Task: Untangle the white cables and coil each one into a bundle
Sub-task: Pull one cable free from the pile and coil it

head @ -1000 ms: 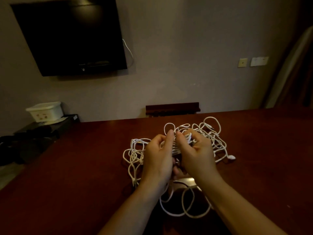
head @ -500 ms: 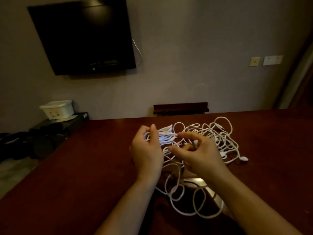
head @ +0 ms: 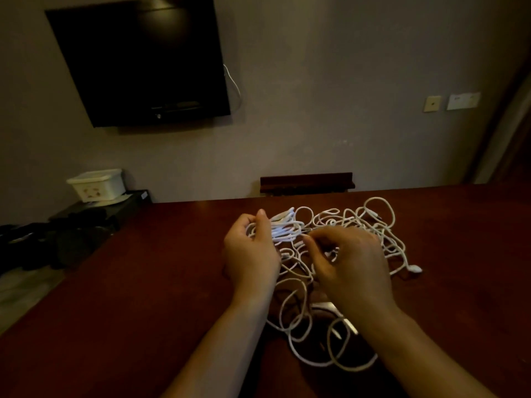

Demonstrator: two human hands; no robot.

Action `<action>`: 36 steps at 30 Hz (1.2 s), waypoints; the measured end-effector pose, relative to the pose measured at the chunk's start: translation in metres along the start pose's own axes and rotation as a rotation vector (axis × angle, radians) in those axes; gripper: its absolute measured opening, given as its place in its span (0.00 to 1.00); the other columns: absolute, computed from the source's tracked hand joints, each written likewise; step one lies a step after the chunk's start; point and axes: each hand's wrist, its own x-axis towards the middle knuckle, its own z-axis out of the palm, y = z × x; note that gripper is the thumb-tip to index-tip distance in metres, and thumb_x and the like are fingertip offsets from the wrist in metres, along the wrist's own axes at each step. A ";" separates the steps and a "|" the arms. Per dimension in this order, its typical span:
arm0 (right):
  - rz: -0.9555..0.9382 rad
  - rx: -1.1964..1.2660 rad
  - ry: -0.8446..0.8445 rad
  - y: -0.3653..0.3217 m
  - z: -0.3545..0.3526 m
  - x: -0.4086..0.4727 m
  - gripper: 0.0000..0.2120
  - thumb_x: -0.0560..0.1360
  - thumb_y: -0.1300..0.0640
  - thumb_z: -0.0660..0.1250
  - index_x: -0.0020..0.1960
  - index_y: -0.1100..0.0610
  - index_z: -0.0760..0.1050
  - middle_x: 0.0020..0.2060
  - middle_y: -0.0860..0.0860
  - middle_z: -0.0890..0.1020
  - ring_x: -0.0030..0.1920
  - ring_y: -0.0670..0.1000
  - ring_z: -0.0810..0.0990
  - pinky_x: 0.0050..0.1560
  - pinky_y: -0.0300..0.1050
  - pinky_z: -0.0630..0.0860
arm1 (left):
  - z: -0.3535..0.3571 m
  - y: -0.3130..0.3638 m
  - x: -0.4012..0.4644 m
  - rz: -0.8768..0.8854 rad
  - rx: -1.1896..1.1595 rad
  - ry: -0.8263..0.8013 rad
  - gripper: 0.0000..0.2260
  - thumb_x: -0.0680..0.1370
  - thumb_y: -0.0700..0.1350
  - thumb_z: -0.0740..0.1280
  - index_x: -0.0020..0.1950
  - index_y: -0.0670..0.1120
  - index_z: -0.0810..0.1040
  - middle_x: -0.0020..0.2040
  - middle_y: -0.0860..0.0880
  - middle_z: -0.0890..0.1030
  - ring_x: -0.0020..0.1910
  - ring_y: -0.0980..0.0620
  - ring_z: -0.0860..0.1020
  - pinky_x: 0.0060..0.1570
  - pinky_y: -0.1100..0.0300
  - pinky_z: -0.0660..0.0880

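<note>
So the white cables point(head: 356, 225) are one big tangle on the dark red tabletop point(head: 143, 282), loops all over the place, from near the far edge right down toward the person, between the two forearms. One plug end point(head: 414, 268) sticks out on the right side of the mess.

Left hand point(head: 251, 254) has a partly coiled bundle point(head: 284, 228) of cable in it, thumb up and fingers curled round the loops, so that grip is clamped on the bundle, which is lifted a bit above the rest. Right hand point(head: 350, 262) sits just beside it over the middle of the tangle, fingers curled in with the tips close together near a strand, but it's blurry and I honestly can't tell if that grip has actually caught a cable or not.

Background stuff: a black TV point(head: 138, 61) on the wall, a white plastic box point(head: 96, 185) on a low dark stand off to the left, a chair back point(head: 307, 183) peeking over the far edge of the tabletop, and wall sockets point(head: 451, 101) on the right.
</note>
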 end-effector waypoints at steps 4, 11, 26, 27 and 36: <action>0.062 0.026 0.072 0.001 0.000 0.001 0.10 0.77 0.46 0.65 0.57 0.45 0.79 0.47 0.38 0.81 0.53 0.48 0.80 0.60 0.51 0.74 | 0.001 0.011 -0.003 -0.106 -0.095 -0.115 0.14 0.85 0.48 0.66 0.45 0.40 0.79 0.28 0.45 0.74 0.21 0.52 0.68 0.22 0.62 0.64; -0.007 0.202 0.093 0.001 -0.001 0.002 0.11 0.78 0.57 0.72 0.59 0.49 0.84 0.48 0.41 0.83 0.49 0.41 0.81 0.48 0.46 0.84 | -0.004 0.024 -0.008 -0.320 -0.515 -0.469 0.13 0.86 0.46 0.62 0.45 0.40 0.77 0.24 0.50 0.64 0.16 0.59 0.60 0.15 0.68 0.56; -0.257 -0.033 -0.437 -0.018 -0.007 -0.006 0.15 0.82 0.54 0.68 0.67 0.43 0.78 0.58 0.42 0.83 0.55 0.42 0.80 0.58 0.46 0.81 | -0.013 0.009 -0.006 0.462 0.439 0.020 0.11 0.86 0.55 0.62 0.46 0.53 0.73 0.36 0.56 0.81 0.36 0.62 0.82 0.27 0.62 0.79; -0.267 -0.021 -0.404 -0.017 -0.009 -0.005 0.14 0.81 0.54 0.69 0.65 0.44 0.80 0.57 0.42 0.84 0.54 0.42 0.82 0.56 0.46 0.82 | -0.015 0.006 -0.003 0.501 0.515 -0.011 0.11 0.86 0.56 0.62 0.46 0.54 0.72 0.36 0.56 0.80 0.35 0.60 0.82 0.28 0.58 0.80; -0.430 -0.069 0.031 0.000 -0.024 0.006 0.13 0.79 0.53 0.69 0.62 0.51 0.84 0.50 0.47 0.87 0.41 0.46 0.85 0.38 0.46 0.84 | -0.028 0.008 0.010 0.517 0.568 -0.549 0.10 0.86 0.52 0.64 0.45 0.55 0.78 0.38 0.55 0.82 0.38 0.56 0.82 0.38 0.47 0.82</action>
